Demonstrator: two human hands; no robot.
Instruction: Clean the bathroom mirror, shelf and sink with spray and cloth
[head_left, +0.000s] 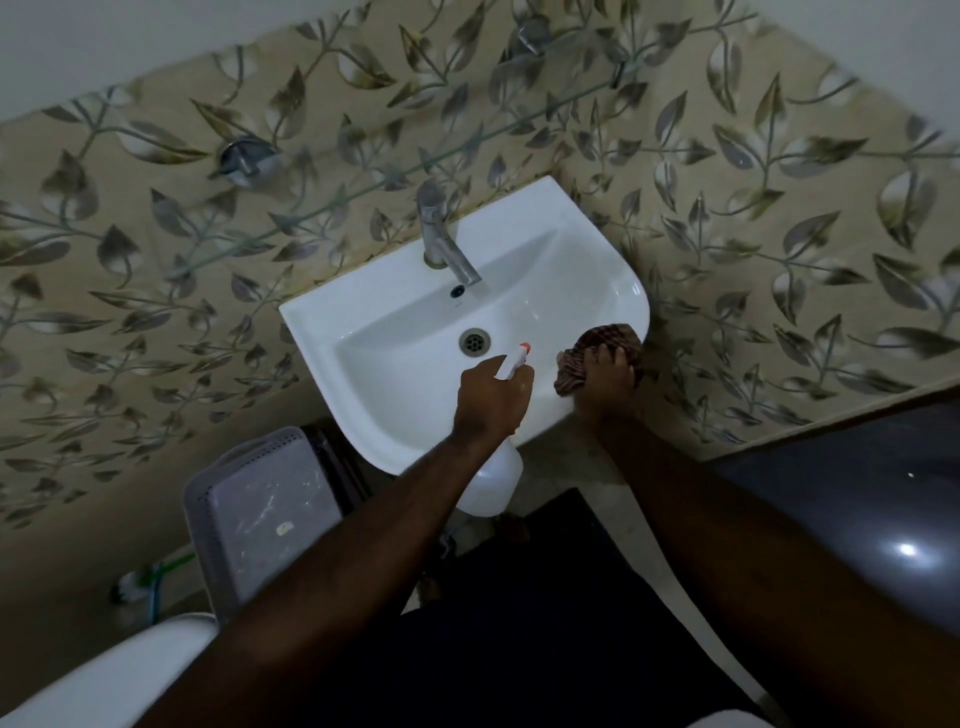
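A white wall-hung sink (415, 322), its basin glossy around a metal drain (474, 342), hangs above a lidded grey bin (270, 514), contents hidden. The left hand (488, 400) curls around a white spray bottle (493, 483) over the basin. The right hand (608, 376), fingers spread, presses a brown cloth (605, 336) onto the sink's right rim.
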